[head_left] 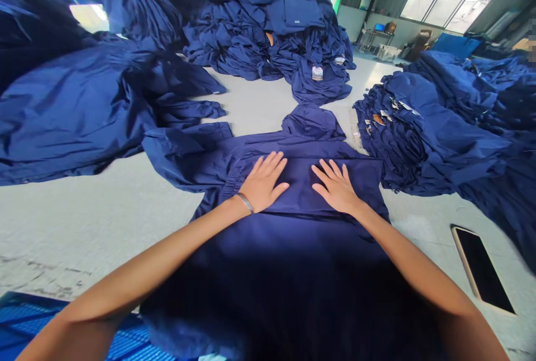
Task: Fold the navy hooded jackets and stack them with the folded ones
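A navy hooded garment (293, 249) lies spread on the grey concrete floor (84, 227) in front of me. Its hood (313, 122) points away from me, and a sleeve (184, 151) runs out to the left. A folded band of the fabric crosses its middle. My left hand (264, 182) rests flat on that fold, fingers spread, with a thin metal bracelet (245, 202) on the wrist. My right hand (337, 186) lies flat on the same fold, a short gap from the left one. Neither hand grips the cloth.
Large heaps of navy garments stand at the left (71, 104), back (259, 25) and right (435, 132), some with paper tags. A black smartphone (481, 270) lies on the floor at the right. A blue plastic pallet (33, 333) sits at the bottom left.
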Demonstrator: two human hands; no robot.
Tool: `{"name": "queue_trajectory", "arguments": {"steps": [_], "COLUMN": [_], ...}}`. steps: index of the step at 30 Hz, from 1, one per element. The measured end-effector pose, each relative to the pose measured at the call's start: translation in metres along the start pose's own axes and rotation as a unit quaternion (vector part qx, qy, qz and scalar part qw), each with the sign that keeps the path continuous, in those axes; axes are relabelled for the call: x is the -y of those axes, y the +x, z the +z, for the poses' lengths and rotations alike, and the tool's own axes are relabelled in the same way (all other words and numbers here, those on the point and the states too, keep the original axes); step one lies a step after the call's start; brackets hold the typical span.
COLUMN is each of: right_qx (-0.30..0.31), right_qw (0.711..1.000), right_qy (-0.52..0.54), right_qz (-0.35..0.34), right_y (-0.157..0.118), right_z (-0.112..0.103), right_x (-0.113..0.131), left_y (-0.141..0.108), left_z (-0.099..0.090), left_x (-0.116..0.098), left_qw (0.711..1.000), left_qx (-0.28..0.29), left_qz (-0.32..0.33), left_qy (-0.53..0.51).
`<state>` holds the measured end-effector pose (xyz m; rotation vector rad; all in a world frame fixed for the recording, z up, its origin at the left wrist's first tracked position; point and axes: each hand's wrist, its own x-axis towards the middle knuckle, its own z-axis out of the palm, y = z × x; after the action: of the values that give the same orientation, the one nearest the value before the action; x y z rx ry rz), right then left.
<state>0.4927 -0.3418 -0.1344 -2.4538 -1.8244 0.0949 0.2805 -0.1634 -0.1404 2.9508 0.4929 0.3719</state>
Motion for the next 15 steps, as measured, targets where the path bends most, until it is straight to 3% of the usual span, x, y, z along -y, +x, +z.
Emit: {"name": "queue_trajectory", "arguments": {"steps": [2,5,9,15], "right_qx": [0.023,0.042,0.035,0.031], "right_qw": [1.0,0.999,0.999,0.999], "right_qy": [0.012,0.021,0.023,0.021], "right_qz": [-0.002,0.007,0.013,0.016], "right_y": [0.009,0.015,0.014,0.013], "right_z": [0.004,0.014,0.022,0.021], "right_x": [0.013,0.02,0.017,0.016], "left_y": [0.01,0.016,0.014,0.004], "left_z": [0.01,0.026,0.034,0.021], "left_x": [-0.012,-0.015,-0.005,0.024], "left_qw": [0.999,0.994,0.993,0.991], "left_qx": [0.042,0.105,0.104,0.102], "left_qz": [0.012,-0.031,-0.063,-0.081], "left_qy": [-0.007,-0.015,-0.01,0.017]}}
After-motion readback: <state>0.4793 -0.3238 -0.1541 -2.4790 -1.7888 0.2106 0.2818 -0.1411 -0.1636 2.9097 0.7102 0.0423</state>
